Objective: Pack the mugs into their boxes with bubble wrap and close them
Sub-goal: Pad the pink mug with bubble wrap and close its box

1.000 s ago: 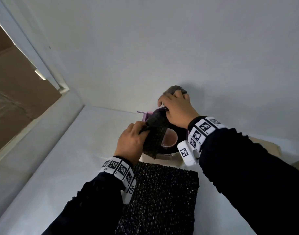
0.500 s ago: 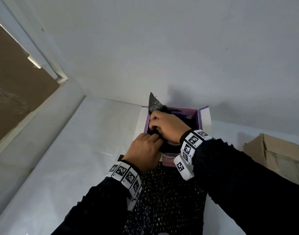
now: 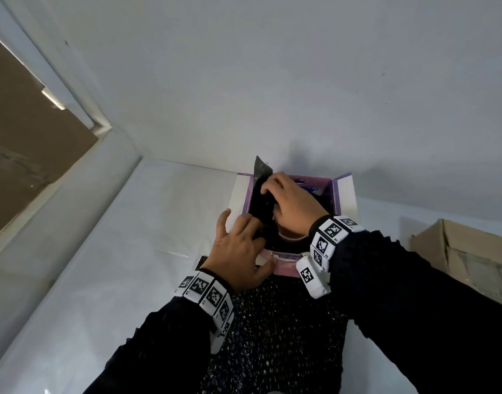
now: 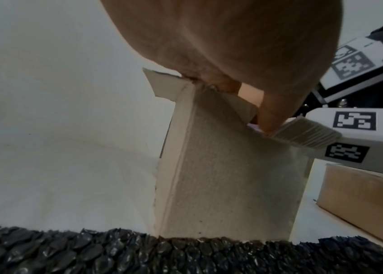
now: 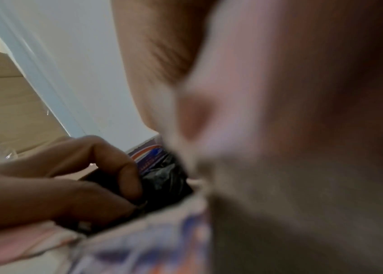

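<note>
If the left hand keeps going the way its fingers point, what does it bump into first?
Most likely the black bubble wrap inside the open purple box; the left hand fingertips are already at it, though depth is unclear.

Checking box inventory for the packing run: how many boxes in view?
2. The open purple box stands at the table's far edge, both hands working in it. A brown cardboard box sits to its right, partly cut off by the frame. More may lie out of view.

Both hands (image 3: 272,223) fill box (image 3: 342,194) mouth; cardboard carton (image 3: 466,257) right.
</note>
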A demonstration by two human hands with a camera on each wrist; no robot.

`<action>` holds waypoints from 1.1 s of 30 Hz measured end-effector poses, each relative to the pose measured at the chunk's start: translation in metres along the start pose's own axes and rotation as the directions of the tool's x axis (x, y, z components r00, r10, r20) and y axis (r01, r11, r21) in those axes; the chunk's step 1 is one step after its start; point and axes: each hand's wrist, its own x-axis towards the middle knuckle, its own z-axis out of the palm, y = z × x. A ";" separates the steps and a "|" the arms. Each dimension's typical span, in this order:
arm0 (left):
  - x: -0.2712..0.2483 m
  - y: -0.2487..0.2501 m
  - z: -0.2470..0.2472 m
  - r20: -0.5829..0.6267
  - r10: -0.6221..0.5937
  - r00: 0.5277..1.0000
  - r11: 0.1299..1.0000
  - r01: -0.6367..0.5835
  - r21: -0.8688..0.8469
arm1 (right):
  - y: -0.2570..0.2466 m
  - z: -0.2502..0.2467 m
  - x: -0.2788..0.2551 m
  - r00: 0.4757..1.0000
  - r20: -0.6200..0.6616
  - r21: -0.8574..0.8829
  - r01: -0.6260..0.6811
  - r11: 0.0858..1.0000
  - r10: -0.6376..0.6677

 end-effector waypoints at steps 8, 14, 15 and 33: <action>0.002 -0.007 0.007 0.046 0.064 0.997 0.996 -0.067 0.060 | -0.001 0.010 -0.002 0.918 0.394 -0.290 0.070 0.954 0.052; 0.005 -0.005 0.011 0.000 0.108 0.994 0.993 -0.108 0.044 | -0.003 0.004 0.000 0.985 0.136 -0.230 -0.076 0.970 0.109; 0.005 -0.005 0.011 0.004 0.105 0.995 0.993 -0.105 0.050 | -0.002 0.005 -0.001 0.978 0.168 -0.246 -0.081 0.966 0.125; 0.003 0.005 0.007 -0.003 0.111 0.994 0.990 -0.110 0.084 | -0.031 -0.016 -0.075 0.935 0.346 -0.005 -0.077 0.997 0.074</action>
